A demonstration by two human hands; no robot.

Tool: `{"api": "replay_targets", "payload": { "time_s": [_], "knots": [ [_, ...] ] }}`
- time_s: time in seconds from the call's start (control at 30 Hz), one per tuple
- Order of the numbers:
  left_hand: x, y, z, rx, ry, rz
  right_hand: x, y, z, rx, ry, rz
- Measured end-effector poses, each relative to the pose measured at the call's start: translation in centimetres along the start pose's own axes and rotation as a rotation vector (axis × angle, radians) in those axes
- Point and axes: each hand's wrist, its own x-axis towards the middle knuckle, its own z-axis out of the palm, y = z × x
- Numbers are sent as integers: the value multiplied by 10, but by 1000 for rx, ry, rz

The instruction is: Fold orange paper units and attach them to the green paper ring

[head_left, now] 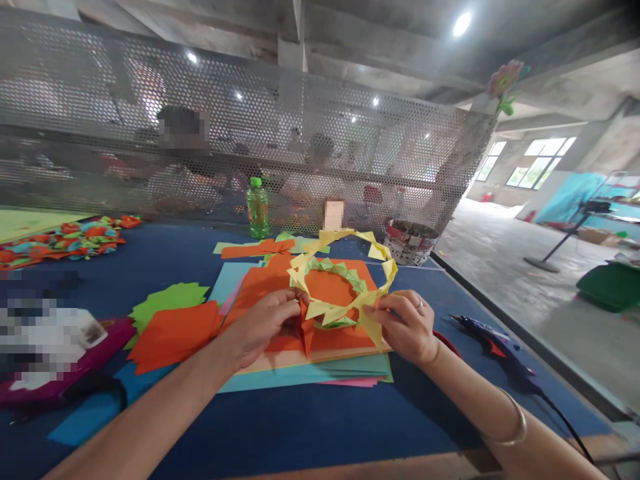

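Note:
Both my hands are raised over a stack of coloured paper, around a ring of folded yellow paper [301, 268] with pointed tabs. My right hand [407, 325] pinches the ring's near right side, where a yellow flap hangs down. My left hand [273, 323] is closed at the near left side, with a folded orange paper piece [306, 330] at its fingertips. Part of that piece is hidden by the fingers. A similar light green paper ring [345, 270] shows through the yellow one, lying on the orange top sheet [255, 287].
Loose orange sheets [175, 333] and green sheets [167, 300] lie left of the stack. A glue gun [495, 347] with a cord rests at right. Behind stand a green bottle [258, 210], a woven basket [410, 243] and a perforated metal screen [360, 127]. People sit beyond it.

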Motion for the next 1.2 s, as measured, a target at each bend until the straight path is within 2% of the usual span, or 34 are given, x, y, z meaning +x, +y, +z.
{"api": "replay_targets", "payload": {
  "time_s": [0.13, 0.3, 0.57, 1.2],
  "knots": [
    [1, -1, -1, -3, -7, -31, 4, -2, -2, -26, -7, -51],
    [3, -5, -1, 0, -3, 21, 5, -3, -3, -61, -1, -95],
    [1, -3, -3, 41, 37, 99, 3, -1, -1, -75, 13, -69],
    [-2, 0, 0, 71, 33, 275, 3, 6, -1, -146, 25, -57]
  ]
}}
